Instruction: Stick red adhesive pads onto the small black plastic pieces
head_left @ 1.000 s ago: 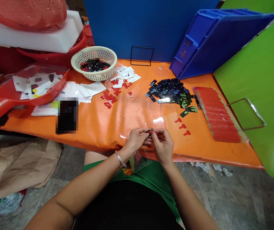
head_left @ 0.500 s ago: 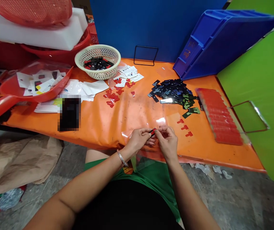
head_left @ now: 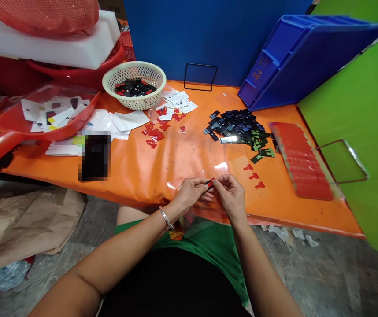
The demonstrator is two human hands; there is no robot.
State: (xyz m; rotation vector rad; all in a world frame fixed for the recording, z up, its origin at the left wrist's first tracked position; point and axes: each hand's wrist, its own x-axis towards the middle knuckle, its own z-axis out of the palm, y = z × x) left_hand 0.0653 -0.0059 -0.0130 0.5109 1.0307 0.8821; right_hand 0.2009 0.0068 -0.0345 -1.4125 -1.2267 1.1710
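Observation:
Between my hands, over the table's front edge, is a small black and red piece. My left hand pinches its black end. The fingers of my right hand are closed on its red end. Three red T-shaped pieces lie on a clear sheet just right of my right hand. Farther back is a pile of black pieces, with green ones at its right side. Loose red pieces are scattered left of the pile.
A cream basket holds black and red pieces. At the left are a red dustpan with cards and a dark pixelated object. A blue crate, a red ridged sheet and a wire stand stand at the right.
Both hands keep almost the same place and hold on the piece. The red end looks slightly turned between my fingers, and the whole view has shifted very slightly.

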